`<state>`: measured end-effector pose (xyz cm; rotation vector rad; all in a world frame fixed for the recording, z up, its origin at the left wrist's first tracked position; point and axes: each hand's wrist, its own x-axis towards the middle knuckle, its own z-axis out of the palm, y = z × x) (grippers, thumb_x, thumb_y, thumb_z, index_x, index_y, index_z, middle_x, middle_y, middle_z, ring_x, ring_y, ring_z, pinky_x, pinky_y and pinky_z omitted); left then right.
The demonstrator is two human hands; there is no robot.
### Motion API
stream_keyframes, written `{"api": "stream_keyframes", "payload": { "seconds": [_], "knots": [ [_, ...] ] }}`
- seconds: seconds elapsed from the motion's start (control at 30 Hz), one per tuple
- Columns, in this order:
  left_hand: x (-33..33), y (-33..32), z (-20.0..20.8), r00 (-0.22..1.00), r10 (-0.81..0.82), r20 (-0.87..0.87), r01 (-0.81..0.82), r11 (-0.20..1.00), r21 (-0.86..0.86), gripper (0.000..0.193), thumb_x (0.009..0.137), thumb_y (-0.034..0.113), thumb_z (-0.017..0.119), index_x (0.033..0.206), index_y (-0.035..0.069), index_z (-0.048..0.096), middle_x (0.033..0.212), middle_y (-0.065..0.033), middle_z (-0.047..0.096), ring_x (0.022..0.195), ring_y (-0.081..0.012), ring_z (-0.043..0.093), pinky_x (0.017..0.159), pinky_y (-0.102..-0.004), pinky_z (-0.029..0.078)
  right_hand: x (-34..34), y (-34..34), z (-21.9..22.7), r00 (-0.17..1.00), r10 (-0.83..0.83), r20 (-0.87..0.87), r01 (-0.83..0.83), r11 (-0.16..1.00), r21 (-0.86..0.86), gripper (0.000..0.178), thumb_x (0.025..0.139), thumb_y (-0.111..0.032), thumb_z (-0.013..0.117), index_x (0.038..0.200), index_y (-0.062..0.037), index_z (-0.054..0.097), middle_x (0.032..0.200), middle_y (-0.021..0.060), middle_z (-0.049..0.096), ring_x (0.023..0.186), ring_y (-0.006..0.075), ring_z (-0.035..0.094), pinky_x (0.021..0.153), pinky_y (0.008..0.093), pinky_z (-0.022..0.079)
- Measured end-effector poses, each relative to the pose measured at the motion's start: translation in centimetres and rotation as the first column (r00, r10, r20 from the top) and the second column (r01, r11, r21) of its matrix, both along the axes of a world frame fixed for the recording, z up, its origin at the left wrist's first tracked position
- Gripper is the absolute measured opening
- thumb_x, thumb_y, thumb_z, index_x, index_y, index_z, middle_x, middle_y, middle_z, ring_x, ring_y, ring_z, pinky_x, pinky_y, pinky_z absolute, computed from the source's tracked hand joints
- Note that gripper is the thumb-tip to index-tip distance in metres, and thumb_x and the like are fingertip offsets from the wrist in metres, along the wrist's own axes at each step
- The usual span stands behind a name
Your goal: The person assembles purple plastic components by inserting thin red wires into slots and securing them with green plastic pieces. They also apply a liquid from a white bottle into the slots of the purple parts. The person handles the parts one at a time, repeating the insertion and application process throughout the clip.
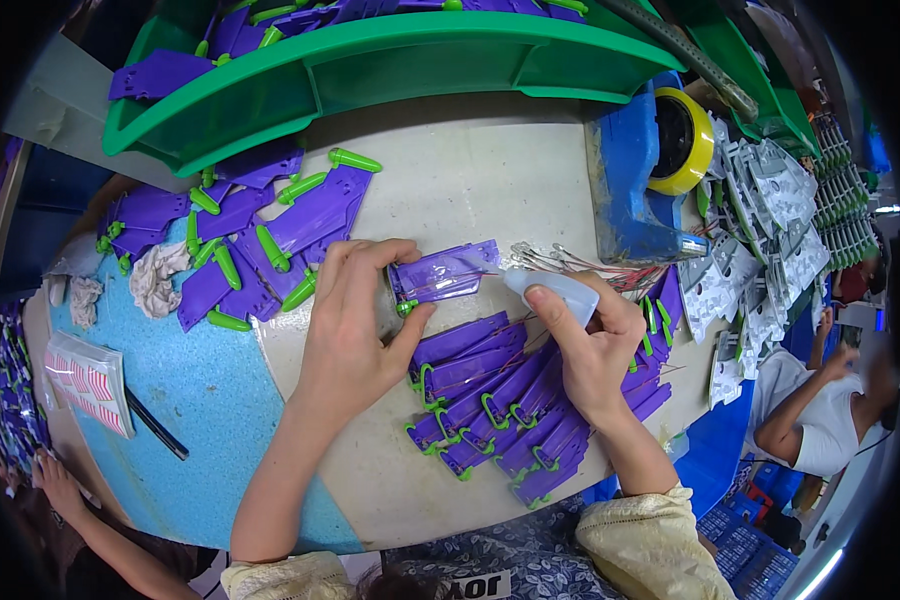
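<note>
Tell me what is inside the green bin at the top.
The green bin holds purple plastic pieces with green tips, seen over its rim. Its front wall hides whatever lies deeper, so how full it is cannot be seen.

My left hand [355,320] pins a flat card [443,272] to the table [470,170], my right hand [585,345] just to its right with a small bottle [555,290]. Below them lies a row of overlapping cards [500,400]. A loose pile [240,250] sits left, a long bin [370,70] behind, a tape roll [682,140] far right.
</note>
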<state>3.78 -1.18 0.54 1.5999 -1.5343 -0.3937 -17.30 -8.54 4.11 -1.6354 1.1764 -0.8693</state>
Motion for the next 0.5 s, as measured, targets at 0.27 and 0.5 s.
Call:
{"api": "stream_keyframes", "payload": {
  "seconds": [0.27,0.5],
  "knots": [
    [0.2,0.1,0.0,0.999,0.002,-0.035,-0.002,1.000,-0.002,0.053,0.073,-0.005,0.080,0.120,0.001,0.056,0.113,-0.0144,0.063,0.106,-0.0296,0.062,0.094,-0.0374,0.050,-1.7,0.4,2.2,0.996,-0.053,-0.072,0.050,0.997,-0.050,0.014,0.088,-0.008,0.079,0.096,0.0032,0.075,0.077,0.0023,0.071,0.066,0.0059,0.061,0.059,0.0225,0.045],
    [0.1,-0.1,0.0,0.999,-0.005,-0.042,0.005,1.000,0.000,0.054,0.073,-0.004,0.081,0.121,0.002,0.056,0.113,-0.0138,0.064,0.106,-0.0292,0.063,0.094,-0.0373,0.049,0.1,0.0,1.7,0.999,0.006,-0.032,-0.007,0.999,-0.033,0.016,0.088,-0.009,0.079,0.094,0.0045,0.073,0.075,0.0032,0.071,0.065,0.0069,0.064,0.059,0.0230,0.048]
  ]
}}
